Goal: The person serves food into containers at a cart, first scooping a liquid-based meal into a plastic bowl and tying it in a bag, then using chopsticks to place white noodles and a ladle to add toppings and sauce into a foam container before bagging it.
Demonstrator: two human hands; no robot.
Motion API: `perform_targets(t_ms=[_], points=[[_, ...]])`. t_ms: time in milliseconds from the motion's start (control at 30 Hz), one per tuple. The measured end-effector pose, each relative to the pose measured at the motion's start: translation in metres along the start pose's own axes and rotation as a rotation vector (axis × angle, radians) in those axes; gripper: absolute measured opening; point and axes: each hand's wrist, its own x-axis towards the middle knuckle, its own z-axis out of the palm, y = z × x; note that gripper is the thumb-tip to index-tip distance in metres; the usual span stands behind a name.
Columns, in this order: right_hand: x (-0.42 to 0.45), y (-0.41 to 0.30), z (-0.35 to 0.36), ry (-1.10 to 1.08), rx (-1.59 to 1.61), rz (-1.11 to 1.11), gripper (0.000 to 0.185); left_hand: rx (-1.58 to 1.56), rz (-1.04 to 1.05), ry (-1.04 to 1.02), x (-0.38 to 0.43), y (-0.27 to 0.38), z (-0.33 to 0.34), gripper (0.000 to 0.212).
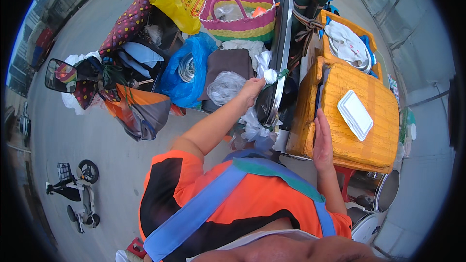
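My left hand point(251, 90) has its fingers at a white plastic bag point(270, 76), which hangs by a green tie at the upright black board with a metal edge point(278, 58). Whether the fingers close on the bag is hard to tell. Just below and left of that hand lies a bundle of clear plastic bags point(226, 88) on a dark folded cloth point(231, 62). My right hand point(323, 142) is held flat with its fingers extended, beside the yellow taped box point(358, 112). A white foam lunch box point(355, 115) lies on that box.
A blue plastic bag point(189, 71) holds metal rings or dishes. Behind stands a striped woven basket point(240, 29). A mirror point(61, 75) and an orange-grey bag point(140, 112) are at left. Metal pots point(386, 191) stand at lower right, and a parked scooter point(78, 196) is at lower left.
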Motion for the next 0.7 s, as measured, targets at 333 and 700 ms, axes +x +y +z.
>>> perform_targets(t_ms=[333, 700], points=[[-0.019, -0.003, 0.030, 0.054, -0.272, 0.042, 0.074, 0.247, 0.459, 0.246, 0.001, 0.042, -0.062, 0.014], [0.089, -0.046, 0.084, 0.044, -0.556, -0.270, 0.039, 0.038, 0.890, 0.024, -0.119, 0.145, -0.025, 0.013]])
